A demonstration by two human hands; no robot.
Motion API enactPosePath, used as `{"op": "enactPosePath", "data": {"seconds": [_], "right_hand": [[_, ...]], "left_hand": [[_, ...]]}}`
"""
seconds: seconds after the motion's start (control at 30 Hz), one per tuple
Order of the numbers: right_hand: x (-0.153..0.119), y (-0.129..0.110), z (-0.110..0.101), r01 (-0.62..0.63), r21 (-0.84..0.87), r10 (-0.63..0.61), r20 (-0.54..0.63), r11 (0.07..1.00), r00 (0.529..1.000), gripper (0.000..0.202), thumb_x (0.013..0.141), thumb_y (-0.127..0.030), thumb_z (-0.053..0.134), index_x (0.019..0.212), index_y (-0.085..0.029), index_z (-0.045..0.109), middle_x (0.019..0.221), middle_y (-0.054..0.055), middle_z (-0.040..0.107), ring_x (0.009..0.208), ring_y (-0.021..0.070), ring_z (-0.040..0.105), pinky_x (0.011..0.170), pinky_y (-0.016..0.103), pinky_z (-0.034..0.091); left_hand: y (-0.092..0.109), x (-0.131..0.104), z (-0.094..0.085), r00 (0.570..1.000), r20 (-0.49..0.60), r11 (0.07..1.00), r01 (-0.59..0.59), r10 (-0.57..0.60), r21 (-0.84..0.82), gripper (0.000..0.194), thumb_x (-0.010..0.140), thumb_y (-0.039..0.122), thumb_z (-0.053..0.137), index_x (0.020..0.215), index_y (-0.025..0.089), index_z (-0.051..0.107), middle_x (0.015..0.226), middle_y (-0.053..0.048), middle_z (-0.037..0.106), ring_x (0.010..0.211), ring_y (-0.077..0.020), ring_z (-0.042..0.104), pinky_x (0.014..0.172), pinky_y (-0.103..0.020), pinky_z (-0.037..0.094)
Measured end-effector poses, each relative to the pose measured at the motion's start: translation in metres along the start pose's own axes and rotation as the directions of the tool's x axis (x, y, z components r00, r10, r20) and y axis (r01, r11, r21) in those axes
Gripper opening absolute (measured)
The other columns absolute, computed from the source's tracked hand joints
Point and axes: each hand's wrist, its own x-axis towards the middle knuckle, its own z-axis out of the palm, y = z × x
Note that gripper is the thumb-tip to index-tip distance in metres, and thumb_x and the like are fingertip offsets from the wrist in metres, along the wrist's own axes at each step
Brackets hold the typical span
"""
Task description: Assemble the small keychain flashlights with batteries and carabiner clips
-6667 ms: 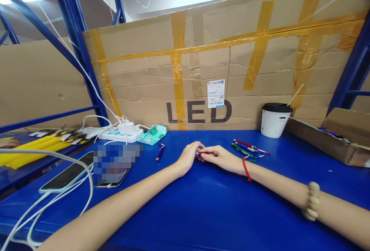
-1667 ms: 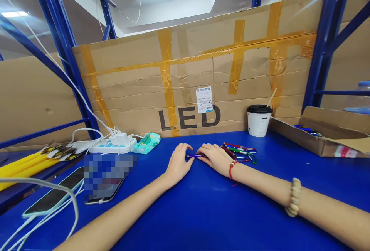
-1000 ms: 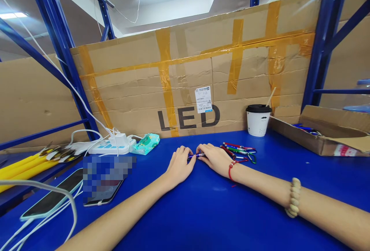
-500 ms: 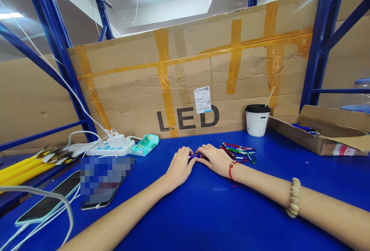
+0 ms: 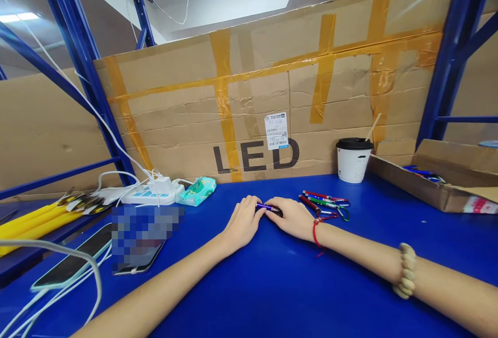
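A small purple pen-like object (image 5: 267, 206) lies between my two hands at the middle of the blue table. My left hand (image 5: 243, 222) has its fingers closed on the left end of it. On the right end, the fingers of my right hand (image 5: 292, 217) are wrapped round it, hiding part of it. Right beside my right hand is a small pile of red, green and blue metallic pen-like pieces with carabiner clips (image 5: 324, 202).
A white cup with a black lid (image 5: 352, 164) stands behind the pile, near an open cardboard box (image 5: 447, 197). To the left are a power strip (image 5: 150, 195), a green packet (image 5: 198, 191), phones (image 5: 73, 260), cables and yellow tubes (image 5: 42, 218).
The view has shifted slightly. The fingers of my right hand have curled in more, and more of the purple object shows between my hands.
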Motion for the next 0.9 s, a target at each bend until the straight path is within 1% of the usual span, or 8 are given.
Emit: {"op": "enactPosePath", "data": {"seconds": [0.1, 0.17, 0.27, 0.37, 0.43, 0.5, 0.7, 0.9], "right_hand": [[0.002, 0.002, 0.000, -0.022, 0.116, 0.022, -0.004, 0.993, 1.000, 0.019, 0.080, -0.030, 0.045, 0.078, -0.022, 0.062, 0.074, 0.000, 0.064, 0.066, 0.0150, 0.054, 0.055, 0.025, 0.033], [0.003, 0.005, -0.001, -0.033, 0.262, 0.022, 0.044, 0.965, 0.999, 0.019, 0.078, -0.031, 0.046, 0.076, -0.021, 0.063, 0.070, -0.001, 0.063, 0.064, 0.0143, 0.053, 0.057, 0.025, 0.034], [0.005, 0.011, -0.005, -0.086, 0.553, -0.013, 0.174, 0.829, 0.985, 0.027, 0.079, -0.035, 0.045, 0.069, -0.017, 0.061, 0.067, 0.001, 0.062, 0.060, 0.0122, 0.051, 0.059, 0.024, 0.036], [0.006, 0.014, -0.009, -0.172, 0.699, -0.015, 0.253, 0.694, 0.967, 0.044, 0.083, -0.047, 0.037, 0.059, -0.015, 0.056, 0.062, 0.003, 0.060, 0.053, 0.0099, 0.046, 0.054, 0.023, 0.034], [0.007, 0.016, -0.009, -0.195, 0.714, -0.016, 0.278, 0.672, 0.961, 0.050, 0.082, -0.053, 0.036, 0.058, -0.014, 0.055, 0.059, 0.002, 0.057, 0.050, 0.0088, 0.043, 0.050, 0.023, 0.031], [0.008, 0.019, -0.008, -0.160, 0.718, -0.053, 0.266, 0.678, 0.963, 0.050, 0.079, -0.057, 0.040, 0.058, -0.014, 0.055, 0.058, 0.001, 0.055, 0.049, 0.0081, 0.041, 0.049, 0.022, 0.029], [0.011, 0.026, -0.001, -0.057, 0.654, -0.106, 0.206, 0.754, 0.973, 0.049, 0.076, -0.058, 0.045, 0.058, -0.014, 0.057, 0.054, -0.003, 0.046, 0.050, 0.0075, 0.035, 0.049, 0.023, 0.025], [0.010, 0.022, 0.001, -0.046, 0.628, -0.068, 0.156, 0.777, 0.985, 0.043, 0.075, -0.053, 0.049, 0.080, -0.014, 0.068, 0.063, 0.000, 0.055, 0.060, 0.0106, 0.045, 0.057, 0.023, 0.033]], "left_hand": [[-0.001, 0.001, -0.001, 1.000, -0.027, 0.999, -0.012, 0.011, -0.047, 0.013, 0.090, 0.028, 0.034, 0.090, 0.020, 0.045, 0.093, -0.002, 0.052, 0.088, -0.0185, 0.047, 0.079, -0.034, 0.036], [-0.001, 0.001, -0.002, 0.998, -0.058, 0.997, -0.033, 0.029, -0.075, 0.012, 0.089, 0.028, 0.037, 0.090, 0.020, 0.046, 0.092, -0.001, 0.053, 0.089, -0.0181, 0.048, 0.079, -0.033, 0.036], [0.000, 0.002, -0.003, 0.993, -0.099, 0.991, -0.070, 0.059, -0.111, 0.011, 0.088, 0.027, 0.039, 0.090, 0.021, 0.048, 0.092, -0.001, 0.055, 0.089, -0.0176, 0.049, 0.079, -0.032, 0.036], [0.001, 0.001, -0.004, 0.987, -0.118, 0.986, -0.121, 0.107, -0.116, 0.011, 0.088, 0.027, 0.041, 0.092, 0.022, 0.050, 0.091, 0.000, 0.056, 0.089, -0.0173, 0.050, 0.079, -0.030, 0.036], [0.001, 0.001, -0.004, 0.984, -0.130, 0.983, -0.140, 0.125, -0.116, 0.010, 0.087, 0.027, 0.043, 0.092, 0.023, 0.050, 0.090, 0.000, 0.056, 0.088, -0.0170, 0.050, 0.078, -0.030, 0.036], [0.000, 0.001, -0.003, 0.984, -0.135, 0.983, -0.131, 0.114, -0.127, 0.008, 0.086, 0.027, 0.045, 0.087, 0.022, 0.049, 0.086, 0.001, 0.056, 0.083, -0.0164, 0.051, 0.074, -0.028, 0.037], [0.001, 0.000, -0.002, 0.990, -0.086, 0.989, -0.121, 0.114, -0.085, 0.011, 0.083, 0.024, 0.047, 0.073, 0.020, 0.042, 0.075, 0.002, 0.051, 0.073, -0.0147, 0.048, 0.064, -0.025, 0.036], [0.003, -0.001, -0.002, 0.989, -0.147, 1.000, -0.015, 0.013, -0.012, 0.014, 0.076, 0.022, 0.053, 0.068, 0.020, 0.042, 0.071, 0.003, 0.051, 0.070, -0.0146, 0.047, 0.060, -0.025, 0.035]]}}
